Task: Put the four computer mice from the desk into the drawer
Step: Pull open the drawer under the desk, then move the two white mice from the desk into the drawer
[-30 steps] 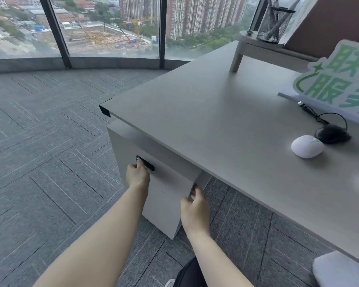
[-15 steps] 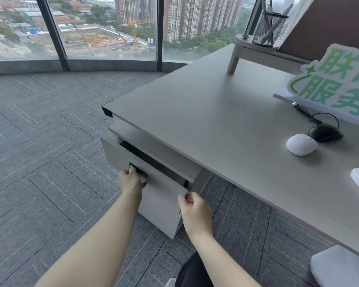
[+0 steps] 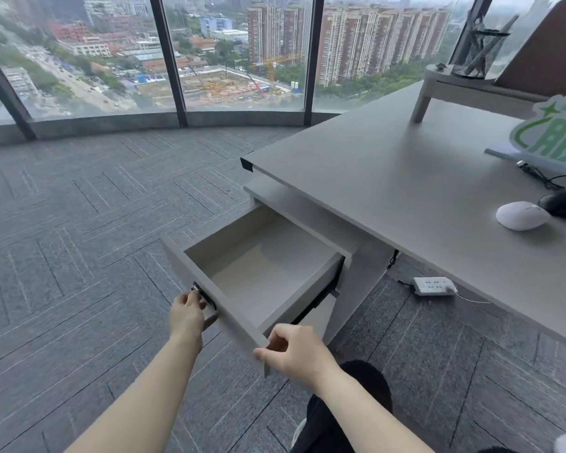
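The grey drawer under the desk corner stands pulled far out, and its inside is bare. My left hand grips the black handle on the drawer front. My right hand pinches the front panel's near corner. On the desk at the right lie a white mouse and, touching it behind, a black wired mouse. No other mice are in view.
A green and white sign stands at the desk's right edge. Behind it, a monitor riser carries a mesh pen cup. A white power strip lies on the carpet under the desk. Floor-to-ceiling windows run along the back.
The drawer has slid from shut to far out, both hands travelling with its front towards me. The view has turned left, so a white mouse at the right edge is out of frame.
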